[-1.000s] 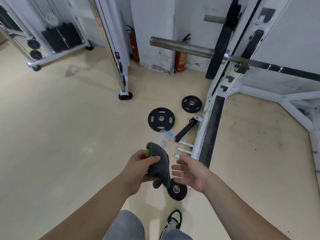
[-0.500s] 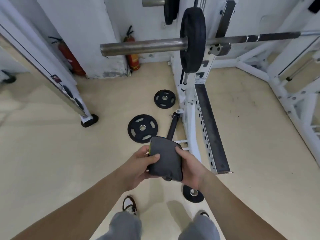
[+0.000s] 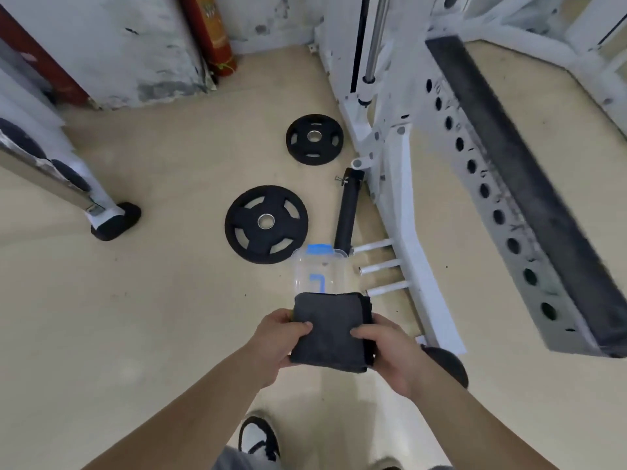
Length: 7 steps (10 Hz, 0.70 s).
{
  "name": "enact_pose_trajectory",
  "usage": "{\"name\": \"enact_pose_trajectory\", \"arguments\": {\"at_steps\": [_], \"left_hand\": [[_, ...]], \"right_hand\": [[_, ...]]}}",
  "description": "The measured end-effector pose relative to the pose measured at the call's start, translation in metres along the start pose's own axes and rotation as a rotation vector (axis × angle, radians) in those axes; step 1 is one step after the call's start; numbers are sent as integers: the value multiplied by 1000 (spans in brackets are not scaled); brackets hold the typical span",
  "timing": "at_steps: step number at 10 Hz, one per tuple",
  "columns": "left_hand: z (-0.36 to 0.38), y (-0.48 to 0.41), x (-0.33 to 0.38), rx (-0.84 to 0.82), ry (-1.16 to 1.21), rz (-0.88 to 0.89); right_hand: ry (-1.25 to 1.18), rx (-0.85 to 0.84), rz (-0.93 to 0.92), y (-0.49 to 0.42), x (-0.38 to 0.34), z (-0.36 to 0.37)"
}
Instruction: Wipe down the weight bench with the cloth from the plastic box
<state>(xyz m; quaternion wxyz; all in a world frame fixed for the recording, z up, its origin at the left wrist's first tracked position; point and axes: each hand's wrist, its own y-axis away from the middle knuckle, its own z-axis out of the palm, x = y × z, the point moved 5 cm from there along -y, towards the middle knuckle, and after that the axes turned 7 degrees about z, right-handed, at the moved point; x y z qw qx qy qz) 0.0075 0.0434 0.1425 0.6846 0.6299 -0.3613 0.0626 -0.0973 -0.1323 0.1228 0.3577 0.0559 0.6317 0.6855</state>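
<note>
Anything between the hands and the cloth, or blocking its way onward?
No: both hands, left and right, grip the cloth. No bench is plainly in view; on the floor ahead lie the box, a big plate and a small plate, with the rack on the right.

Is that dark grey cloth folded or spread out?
Folded. The dark grey cloth is a compact square with stacked layers showing along its right edge, gripped by the left hand and right hand.

The cloth (image 3: 329, 330) is dark grey fabric, matt and soft-looking. The box (image 3: 319, 270) is clear, glossy plastic with a blue clip. The weight plate (image 3: 266, 223) looks like matt black rubber around a shiny metal hub. The rack (image 3: 407, 212) is white painted metal, and the floor (image 3: 135, 317) is smooth and beige.
</note>
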Motion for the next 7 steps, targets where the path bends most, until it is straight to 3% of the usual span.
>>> {"name": "enact_pose_trajectory", "arguments": {"at_steps": [2,4,6,7], "left_hand": [[0,-173,-54,53,-173,97],[0,-255,-60,156,-282,257],[-4,-262,-61,141,-417,260],[-2,-247,-47,133,-420,345]], "right_hand": [[151,139,-65,-170,18,-10],[267,193,-194,-262,1,-7],[457,349,-334,-251,-10,-14],[426,353,-421,-228,-13,-15]]}}
